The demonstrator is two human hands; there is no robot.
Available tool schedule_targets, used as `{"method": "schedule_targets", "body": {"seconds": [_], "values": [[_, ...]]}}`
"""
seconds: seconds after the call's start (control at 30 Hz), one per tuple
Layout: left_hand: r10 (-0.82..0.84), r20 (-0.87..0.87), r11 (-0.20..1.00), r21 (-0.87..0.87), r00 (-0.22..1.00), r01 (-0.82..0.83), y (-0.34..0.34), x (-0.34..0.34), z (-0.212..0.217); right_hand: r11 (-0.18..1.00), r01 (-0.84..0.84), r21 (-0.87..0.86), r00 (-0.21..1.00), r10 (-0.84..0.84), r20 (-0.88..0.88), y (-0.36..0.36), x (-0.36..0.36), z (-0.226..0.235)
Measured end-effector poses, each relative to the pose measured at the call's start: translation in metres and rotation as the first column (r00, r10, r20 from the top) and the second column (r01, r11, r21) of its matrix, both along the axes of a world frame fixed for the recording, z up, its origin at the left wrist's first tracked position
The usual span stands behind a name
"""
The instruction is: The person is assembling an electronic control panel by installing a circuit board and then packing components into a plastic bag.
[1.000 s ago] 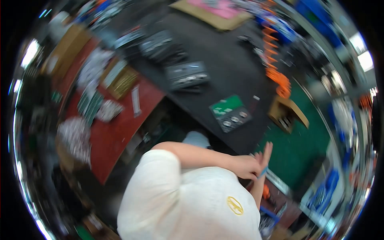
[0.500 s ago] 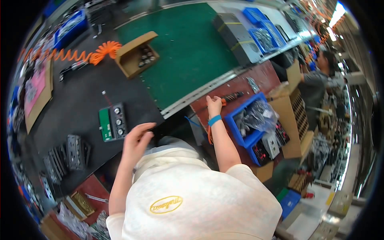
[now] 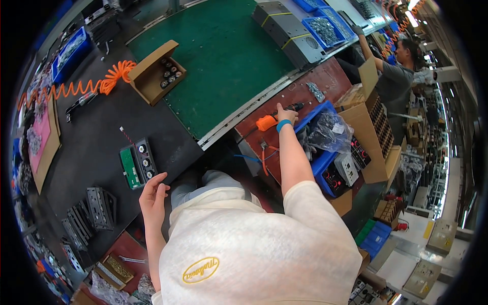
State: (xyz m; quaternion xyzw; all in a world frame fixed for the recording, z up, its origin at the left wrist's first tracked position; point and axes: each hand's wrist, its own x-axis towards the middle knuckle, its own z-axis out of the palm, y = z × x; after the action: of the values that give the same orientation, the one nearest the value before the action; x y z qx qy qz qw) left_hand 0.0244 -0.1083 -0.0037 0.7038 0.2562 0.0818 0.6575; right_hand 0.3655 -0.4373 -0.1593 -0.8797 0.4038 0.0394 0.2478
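On the red bench to the right, my right hand (image 3: 287,115), with a blue band at its wrist, is closed around an orange-and-black handheld tool (image 3: 266,122). The tool's orange end sticks out on the left and its dark end on the right; its exact kind does not show. Orange-handled pliers (image 3: 264,154) lie nearer to me. My left hand (image 3: 153,195) is held up empty, fingers apart, at the dark table's edge. Just beyond it lies a black housing (image 3: 146,161) with round silver parts and a green circuit board (image 3: 129,168).
An open cardboard box (image 3: 152,76) holds several small cylinders. Black housings (image 3: 100,208) stand at left. A coiled orange hose (image 3: 118,76) crosses the far left. Blue bins (image 3: 325,165) and a carton (image 3: 368,152) sit at right. Another person (image 3: 396,76) works at far right.
My right hand has moved farther out and right, and now has the tool in its grasp. The left hand has drawn back leftward and nearer to me. The view has shifted slightly.
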Motion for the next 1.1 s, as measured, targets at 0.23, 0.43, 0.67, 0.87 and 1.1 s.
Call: {"method": "schedule_targets", "body": {"seconds": [0.23, 0.43, 0.67, 0.87, 1.1], "values": [[-0.062, -0.047, 0.998, -0.01, 0.997, 0.061, -0.004, 0.011, 0.01, 0.982, -0.096, 0.165, 0.985, 0.07, 0.158, -0.038, -0.014, -0.05], [-0.377, 0.031, 0.622, 0.749, 0.926, 0.228, -0.024, 0.045, 0.041, 0.526, -0.743, 0.415, 0.627, 0.328, 0.707, 0.033, -0.11, 0.071], [-0.305, -0.166, -0.206, 0.973, 0.938, 0.106, -0.042, 0.1, 0.052, -0.271, -0.895, -0.356, -0.432, 0.729, 0.531, 0.136, -0.141, 0.186], [-0.201, -0.219, 0.083, 0.967, 0.955, 0.24, 0.004, 0.073, 0.032, -0.335, -0.78, -0.529, -0.62, 0.522, 0.585, 0.175, -0.164, 0.199], [0.051, -0.213, 0.864, 0.499, 0.976, 0.064, 0.014, -0.001, 0.044, -0.491, -0.632, 0.6, 0.204, 0.641, 0.74, 0.19, -0.218, 0.14]]}}
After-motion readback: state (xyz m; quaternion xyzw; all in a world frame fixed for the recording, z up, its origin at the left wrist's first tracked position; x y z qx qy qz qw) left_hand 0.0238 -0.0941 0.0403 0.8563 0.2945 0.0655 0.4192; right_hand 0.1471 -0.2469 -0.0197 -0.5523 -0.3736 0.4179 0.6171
